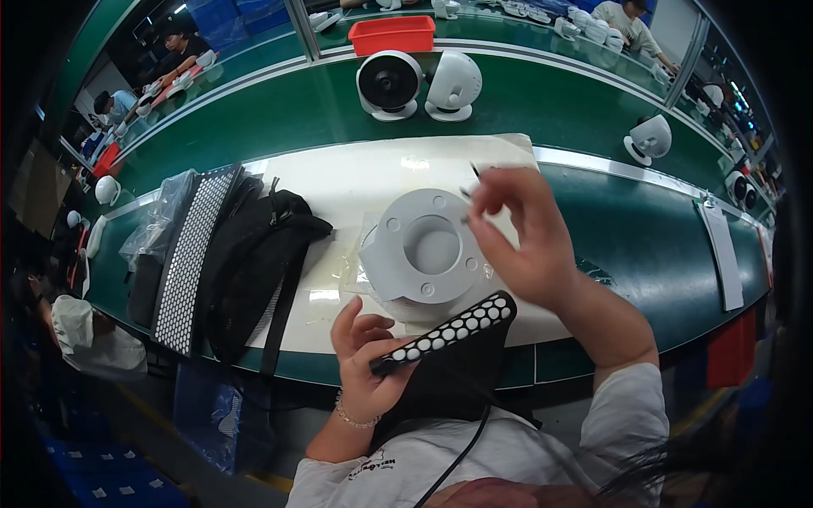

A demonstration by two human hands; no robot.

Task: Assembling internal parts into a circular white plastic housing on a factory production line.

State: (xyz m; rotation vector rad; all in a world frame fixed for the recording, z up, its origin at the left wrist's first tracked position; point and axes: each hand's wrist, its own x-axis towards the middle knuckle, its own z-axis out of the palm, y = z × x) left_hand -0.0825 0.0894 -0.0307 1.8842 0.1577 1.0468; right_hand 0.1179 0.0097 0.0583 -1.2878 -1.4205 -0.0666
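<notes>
Head view: left hand [366, 360], lower centre of frame, is closed around a black perforated strip [445, 333], holding it at a slant along the near edge of the desk [593, 216]. Right hand [521, 233], centre right, has its fingers pinched narrow around something small and dark, possibly a screw or pin; too small to tell which. It hovers at the right rim of the white round base [426, 247], which sits mid-frame on a white mat [356, 182], partly over a clear plastic bag [360, 271].

Judgement on doing it well: the base has small holes around its ring, so the pinch should come straight down over a hole, wrist kept low and steady. The strip should stay clear of the base, since its upper end already overlaps the base's near edge in the frame.

Around it: black bag [254, 262] left of centre, touching the mat; a second perforated strip [193, 258] beside it, then a grey plastic bag [157, 224]. Two white round fans [419, 83] stand top centre, red tray [392, 34] behind them, another fan [650, 137] upper right. Other people work at the upper left and upper right edges, well apart. Nothing blocks the right hand; the loose clear bag under the base could slide.
</notes>
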